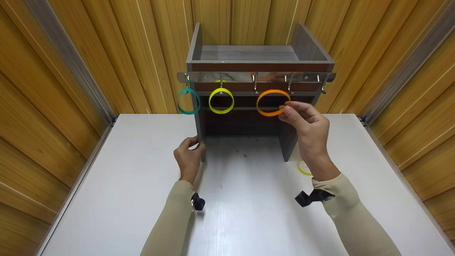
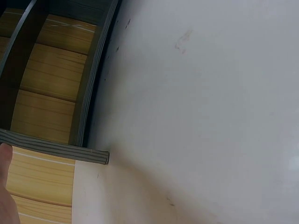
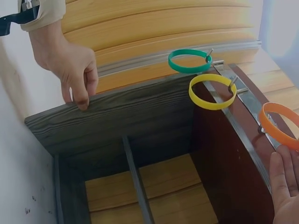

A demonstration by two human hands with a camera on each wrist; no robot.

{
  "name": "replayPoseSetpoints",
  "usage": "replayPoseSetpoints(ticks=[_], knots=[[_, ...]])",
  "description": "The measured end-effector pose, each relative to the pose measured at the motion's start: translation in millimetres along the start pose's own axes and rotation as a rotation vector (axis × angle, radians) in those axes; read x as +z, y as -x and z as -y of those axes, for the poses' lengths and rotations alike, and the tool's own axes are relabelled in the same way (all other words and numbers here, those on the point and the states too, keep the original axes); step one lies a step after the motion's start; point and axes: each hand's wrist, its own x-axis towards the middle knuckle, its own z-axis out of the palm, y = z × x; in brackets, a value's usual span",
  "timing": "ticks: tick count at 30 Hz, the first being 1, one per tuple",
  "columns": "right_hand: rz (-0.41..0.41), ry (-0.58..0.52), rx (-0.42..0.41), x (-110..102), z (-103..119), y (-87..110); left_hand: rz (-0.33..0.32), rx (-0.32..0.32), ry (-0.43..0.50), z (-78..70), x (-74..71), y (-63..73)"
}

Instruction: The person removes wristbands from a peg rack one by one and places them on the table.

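Observation:
My right hand (image 1: 312,129) pinches an orange ring (image 1: 273,91) by its right side, between thumb and fingers. The ring is in front of the metal hook rail (image 1: 272,76), close to the middle hook (image 1: 255,84). In the right wrist view the orange band (image 3: 273,134) overlaps that hook. A teal ring (image 1: 188,112) hangs from the leftmost hook and a yellow ring (image 1: 221,112) from the second. Lower down, my left hand (image 1: 189,156) grips the front edge of the grey shelf's left side panel (image 1: 199,124); only part of this hand (image 2: 7,203) shows in the left wrist view.
Another yellow ring (image 1: 300,169) lies on the white table (image 1: 249,213), partly hidden behind my right wrist. Two more hooks, including the rightmost hook (image 1: 324,87), carry no ring. Small dark specks dot the table under the shelf. Wood-patterned walls (image 1: 149,53) enclose the workspace.

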Motion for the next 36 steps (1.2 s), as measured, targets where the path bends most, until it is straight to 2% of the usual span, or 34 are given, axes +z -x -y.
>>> replayPoseSetpoints(ticks=[11,22,36], knots=[[-0.047,0.030,0.028,-22.6,-3.1,7.4,-0.016,0.028,0.008,0.6,0.1,-0.1],[-0.095,0.074,0.066,-45.4,-12.4,17.3,-0.012,0.007,-0.011,-0.3,-0.2,0.1],[-0.183,0.141,0.131,-82.5,-23.7,28.9,-0.019,0.026,0.004,2.1,-0.2,-0.5]])
